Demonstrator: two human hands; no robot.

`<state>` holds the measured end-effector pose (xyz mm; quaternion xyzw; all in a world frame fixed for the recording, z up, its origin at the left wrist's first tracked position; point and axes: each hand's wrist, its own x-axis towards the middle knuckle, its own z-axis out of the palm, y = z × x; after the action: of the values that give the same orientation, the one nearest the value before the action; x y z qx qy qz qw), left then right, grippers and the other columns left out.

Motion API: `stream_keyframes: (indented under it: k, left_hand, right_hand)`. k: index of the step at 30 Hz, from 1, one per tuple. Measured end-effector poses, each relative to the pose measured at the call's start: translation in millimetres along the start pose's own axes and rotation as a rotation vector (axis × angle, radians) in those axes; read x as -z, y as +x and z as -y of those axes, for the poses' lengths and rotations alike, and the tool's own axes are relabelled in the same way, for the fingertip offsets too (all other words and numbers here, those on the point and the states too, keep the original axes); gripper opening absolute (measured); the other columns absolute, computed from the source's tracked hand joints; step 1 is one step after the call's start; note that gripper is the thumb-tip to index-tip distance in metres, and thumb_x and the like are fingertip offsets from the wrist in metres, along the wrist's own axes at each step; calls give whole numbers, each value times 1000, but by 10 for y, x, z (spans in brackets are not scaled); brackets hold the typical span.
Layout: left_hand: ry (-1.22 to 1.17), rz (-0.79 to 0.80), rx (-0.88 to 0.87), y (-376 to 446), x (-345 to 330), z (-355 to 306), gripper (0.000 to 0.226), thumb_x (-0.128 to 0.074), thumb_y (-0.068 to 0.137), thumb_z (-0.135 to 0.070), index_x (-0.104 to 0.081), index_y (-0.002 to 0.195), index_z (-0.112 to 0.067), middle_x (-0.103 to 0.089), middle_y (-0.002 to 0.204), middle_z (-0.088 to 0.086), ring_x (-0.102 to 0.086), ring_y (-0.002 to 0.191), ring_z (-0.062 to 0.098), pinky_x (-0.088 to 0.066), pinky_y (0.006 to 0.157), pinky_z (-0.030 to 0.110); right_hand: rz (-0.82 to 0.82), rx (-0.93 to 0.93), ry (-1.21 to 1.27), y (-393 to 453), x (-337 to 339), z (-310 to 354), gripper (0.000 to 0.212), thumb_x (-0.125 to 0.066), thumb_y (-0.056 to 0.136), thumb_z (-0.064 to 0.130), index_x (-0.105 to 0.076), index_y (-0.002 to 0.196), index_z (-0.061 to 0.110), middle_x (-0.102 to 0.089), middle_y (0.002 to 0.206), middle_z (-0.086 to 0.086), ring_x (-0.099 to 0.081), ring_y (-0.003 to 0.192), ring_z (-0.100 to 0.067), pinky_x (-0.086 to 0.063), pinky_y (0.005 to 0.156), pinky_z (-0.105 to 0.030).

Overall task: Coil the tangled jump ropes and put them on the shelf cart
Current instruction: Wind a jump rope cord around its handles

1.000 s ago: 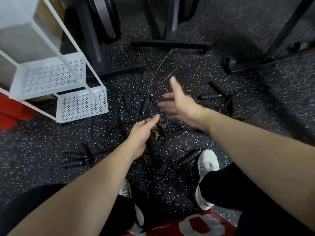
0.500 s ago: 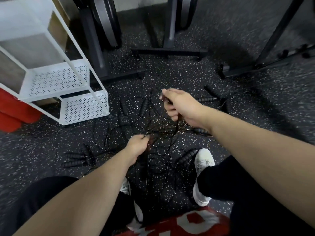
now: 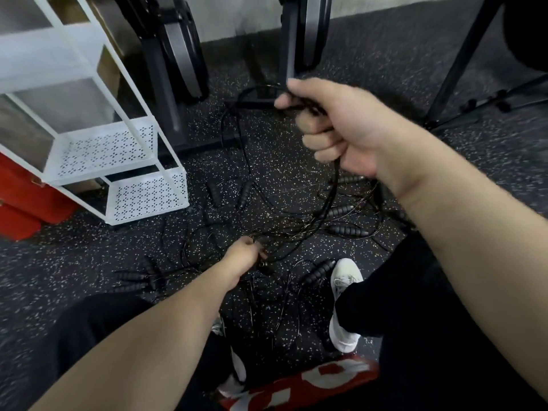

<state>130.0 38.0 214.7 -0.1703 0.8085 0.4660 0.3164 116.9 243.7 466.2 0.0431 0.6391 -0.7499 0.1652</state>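
Several black jump ropes [image 3: 296, 229] lie tangled on the speckled floor, their ribbed handles [image 3: 350, 230] scattered about. My right hand [image 3: 332, 126] is raised and grips a black cord, which loops out to the left and hangs down from the fist to the pile. Low over the tangle, my left hand [image 3: 243, 259] pinches the cords close to a handle end. The white shelf cart [image 3: 124, 173] with perforated trays stands at the left.
Dark frames and feet of exercise machines [image 3: 175, 72] stand behind the pile. A black stand [image 3: 456, 66] rises at the right. Red objects [image 3: 20, 203] sit behind the cart. My white shoe [image 3: 344, 304] rests by the ropes, and a red mat [image 3: 299, 384] lies underneath me.
My right hand closed on a cord and lifted it up toward the camera. My left hand dropped lower into the tangle. The view tilted upward.
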Motion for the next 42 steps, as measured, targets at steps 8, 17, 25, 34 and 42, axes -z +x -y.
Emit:
stream_keyframes:
  k: [8,17,25,34,42]
  left_hand:
    - [-60,-63,137,-197,166,147,38,-52,104,-30,-55,137,-9,-68,105,6,-60,93,24,-46,68,30]
    - [-113,-39,197,-505,169,76,25,-57,104,-23,-58,127,-13,-66,121,7,-64,106,26,-54,75,42]
    - [-106,-314,-269,-801,189,-165,47,-71,93,-16,-48,134,-19,-54,129,4,-59,97,13,-53,83,18]
    - [471,327,-521,-1510,-182,-596,36,-64,99,-43,-56,133,-52,-47,153,-15,-52,130,15,-35,119,42]
    - [163,219,-474,-1643,-217,-655,52,-31,108,-55,-46,73,-19,-45,56,-11,-51,57,11,-48,100,42]
  right_hand:
    - [-151,242,-119,-504,70,398,46,-63,96,46,-40,60,28,-26,54,9,-13,50,-13,-14,43,-25]
    - [-126,228,-189,-833,-67,330,55,-65,94,46,-33,53,28,-25,52,8,-14,53,-17,-14,47,-28]
    - [-12,162,-209,-1022,-218,308,53,-66,94,46,-32,56,28,-24,51,9,-13,49,-15,-13,44,-24]
    - [-56,229,-12,-1126,-455,493,54,-64,96,48,-30,58,29,-23,54,9,-15,48,-12,-15,42,-24]
    - [-233,308,377,-1015,-252,540,41,-55,104,39,-46,67,23,-31,55,8,-21,46,-8,-21,39,-22]
